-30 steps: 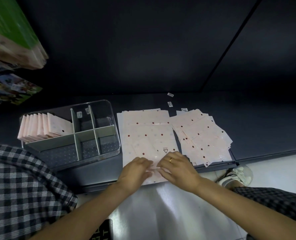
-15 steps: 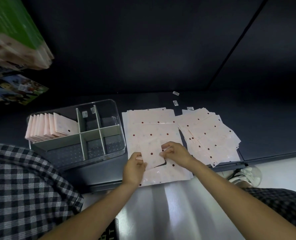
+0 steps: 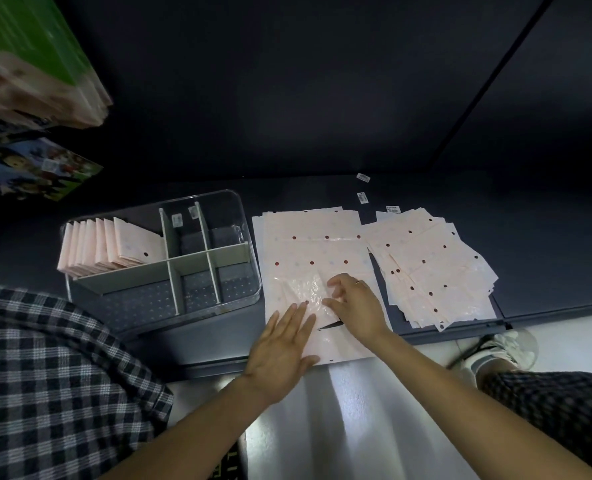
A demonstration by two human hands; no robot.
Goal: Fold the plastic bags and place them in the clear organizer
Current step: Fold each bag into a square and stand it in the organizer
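On dark tabletop (image 3: 547, 271), dim room: clear organizer (image 3: 239, 237) left, folded bags (image 3: 114, 247) in its far-left compartment. Flat bag stack (image 3: 315, 247) centre. Left hand (image 3: 280, 355) flat, pressing; right hand (image 3: 356, 306) pinching partly folded bag (image 3: 305, 289). Small labels (image 3: 362, 197) unreadable.

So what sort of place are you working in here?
Likely a shop or stockroom, on a low dark shelf: small price-type labels lie on it, packaged goods are stacked at the left, and the clear organizer holds folded bags.
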